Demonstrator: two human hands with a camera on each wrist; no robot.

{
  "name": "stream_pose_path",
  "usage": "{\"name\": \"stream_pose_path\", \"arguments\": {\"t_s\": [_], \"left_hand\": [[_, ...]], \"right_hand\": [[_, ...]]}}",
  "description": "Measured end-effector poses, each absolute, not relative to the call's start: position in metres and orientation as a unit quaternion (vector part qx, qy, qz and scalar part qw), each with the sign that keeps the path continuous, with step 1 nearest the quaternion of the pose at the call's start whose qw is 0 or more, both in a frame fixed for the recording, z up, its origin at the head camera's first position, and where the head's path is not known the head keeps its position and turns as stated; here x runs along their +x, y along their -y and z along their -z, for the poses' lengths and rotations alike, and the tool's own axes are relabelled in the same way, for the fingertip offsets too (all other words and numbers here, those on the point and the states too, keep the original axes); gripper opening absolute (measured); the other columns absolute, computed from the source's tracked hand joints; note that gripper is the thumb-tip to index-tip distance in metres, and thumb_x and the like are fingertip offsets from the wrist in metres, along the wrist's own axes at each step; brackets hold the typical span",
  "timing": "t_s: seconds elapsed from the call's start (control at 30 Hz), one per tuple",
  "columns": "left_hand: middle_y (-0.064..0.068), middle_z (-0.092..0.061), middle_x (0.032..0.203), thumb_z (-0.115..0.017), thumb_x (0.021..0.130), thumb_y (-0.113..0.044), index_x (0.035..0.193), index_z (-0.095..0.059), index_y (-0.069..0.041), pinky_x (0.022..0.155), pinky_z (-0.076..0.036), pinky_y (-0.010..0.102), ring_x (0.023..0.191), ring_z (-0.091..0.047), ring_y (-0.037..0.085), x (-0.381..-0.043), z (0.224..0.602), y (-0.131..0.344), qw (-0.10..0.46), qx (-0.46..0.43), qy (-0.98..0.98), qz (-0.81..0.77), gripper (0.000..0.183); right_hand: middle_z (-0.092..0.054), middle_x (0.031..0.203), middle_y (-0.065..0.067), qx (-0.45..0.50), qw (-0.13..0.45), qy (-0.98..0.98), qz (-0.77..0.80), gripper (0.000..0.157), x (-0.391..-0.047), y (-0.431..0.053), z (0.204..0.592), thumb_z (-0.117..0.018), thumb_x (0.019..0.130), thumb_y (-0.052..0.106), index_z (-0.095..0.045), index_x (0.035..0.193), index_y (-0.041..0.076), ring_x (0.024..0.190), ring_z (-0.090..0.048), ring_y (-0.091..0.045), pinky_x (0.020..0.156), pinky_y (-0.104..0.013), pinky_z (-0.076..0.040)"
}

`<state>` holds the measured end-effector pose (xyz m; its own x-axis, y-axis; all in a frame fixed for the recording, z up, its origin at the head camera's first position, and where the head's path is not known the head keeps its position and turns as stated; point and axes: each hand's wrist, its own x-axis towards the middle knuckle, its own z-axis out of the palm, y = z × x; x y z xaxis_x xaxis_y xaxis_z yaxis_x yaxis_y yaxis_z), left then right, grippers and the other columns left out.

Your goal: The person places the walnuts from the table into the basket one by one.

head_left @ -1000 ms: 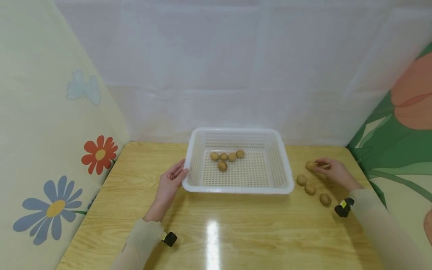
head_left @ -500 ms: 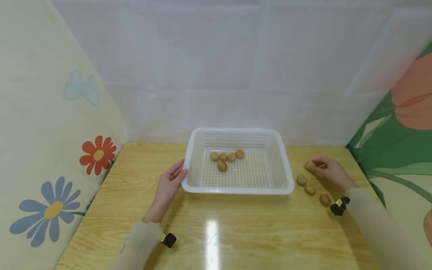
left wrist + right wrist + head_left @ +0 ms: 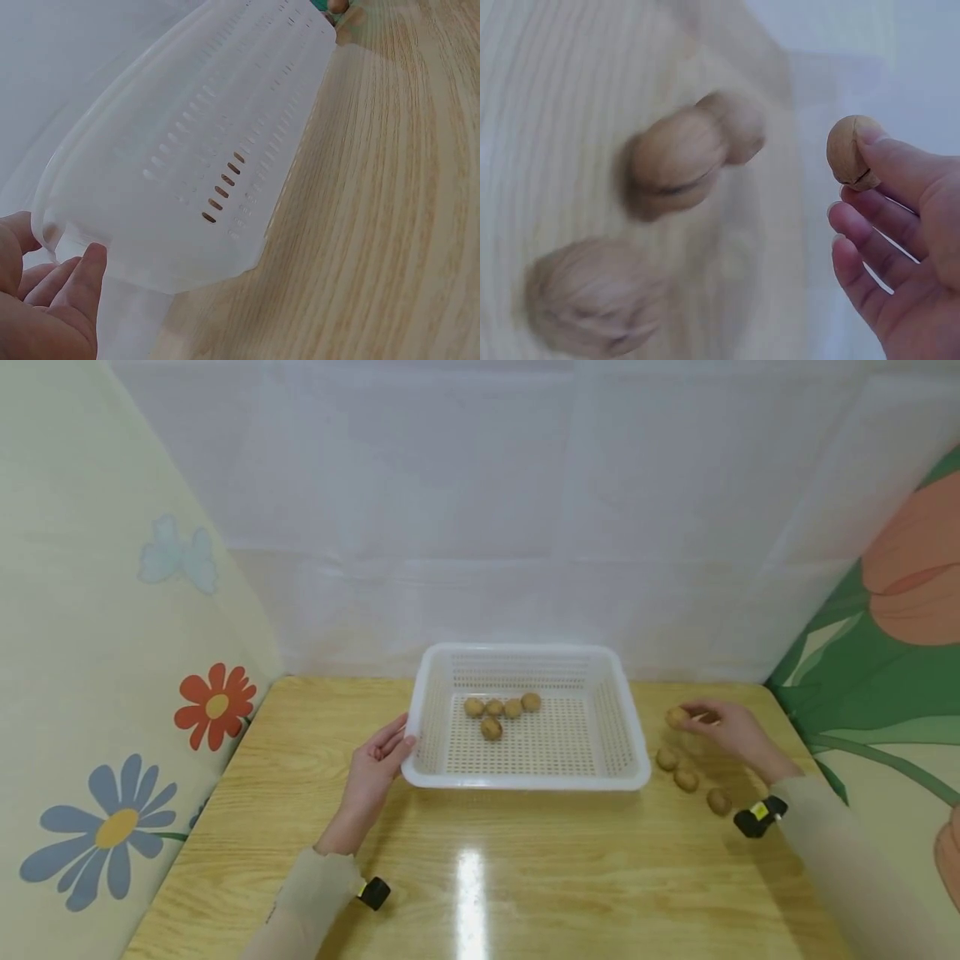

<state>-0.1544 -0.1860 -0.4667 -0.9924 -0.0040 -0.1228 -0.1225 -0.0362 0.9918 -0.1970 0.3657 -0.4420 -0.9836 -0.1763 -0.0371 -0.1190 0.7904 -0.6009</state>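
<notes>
A white plastic basket (image 3: 525,782) with slotted walls stands on the table, several walnuts (image 3: 491,729) lying on its floor. At its left end, my left hand (image 3: 372,774) grips the rim between thumb and fingers; the left wrist view shows the fingertips (image 3: 91,259) against the outer wall. To the right of the basket, my right hand (image 3: 735,732) pinches a walnut (image 3: 847,154) between thumb and fingers, lifted off the table. Below that hand lie 3 more walnuts (image 3: 679,161) on the wood, two touching and one apart.
The wooden table (image 3: 420,877) runs back to a white cloth backdrop (image 3: 480,527). Flower-patterned panels (image 3: 90,652) flank it on the left and right. Each wrist carries a small black camera (image 3: 373,893).
My right hand has taken the walnut from the table's right side, raised it and moved it slightly left. My left hand and the basket hold their places.
</notes>
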Motion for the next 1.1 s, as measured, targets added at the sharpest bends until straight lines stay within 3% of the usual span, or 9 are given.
{"name": "stream_pose_path", "arguments": {"t_s": [0.3, 0.7, 1.1], "left_hand": [[0.017, -0.056, 0.151, -0.064, 0.106, -0.021, 0.156, -0.048, -0.010, 0.092, -0.058, 0.024, 0.114, -0.067, 0.003, -0.157, 0.466, 0.186, 0.037, -0.040, -0.691, -0.720, 0.054], [0.019, -0.057, 0.149, -0.064, 0.106, -0.018, 0.156, -0.048, -0.008, 0.090, -0.059, 0.024, 0.111, -0.068, 0.002, -0.156, 0.465, 0.187, 0.033, -0.043, -0.691, -0.721, 0.054], [0.020, -0.060, 0.146, -0.065, 0.105, -0.016, 0.154, -0.049, -0.006, 0.089, -0.059, 0.024, 0.109, -0.069, 0.002, -0.158, 0.467, 0.186, 0.028, -0.047, -0.686, -0.725, 0.052]], "right_hand": [[-0.070, 0.125, -0.024, -0.115, 0.023, -0.941, 0.317, 0.051, -0.202, -0.341, 0.409, -0.070, 0.102, 0.036, -0.064, 0.138, 0.000, 0.108, -0.066, -0.039, 0.088, -0.056, -0.057], [-0.071, 0.123, -0.012, -0.151, 0.056, -0.940, 0.302, 0.051, -0.223, -0.285, 0.368, -0.072, 0.098, 0.047, -0.068, 0.135, 0.011, 0.107, -0.066, -0.031, 0.091, -0.052, -0.056], [-0.073, 0.113, -0.006, -0.203, 0.086, -0.924, 0.313, 0.038, -0.256, -0.216, 0.369, -0.079, 0.095, 0.030, -0.072, 0.127, 0.010, 0.101, -0.065, -0.023, 0.088, -0.042, -0.055]]}}
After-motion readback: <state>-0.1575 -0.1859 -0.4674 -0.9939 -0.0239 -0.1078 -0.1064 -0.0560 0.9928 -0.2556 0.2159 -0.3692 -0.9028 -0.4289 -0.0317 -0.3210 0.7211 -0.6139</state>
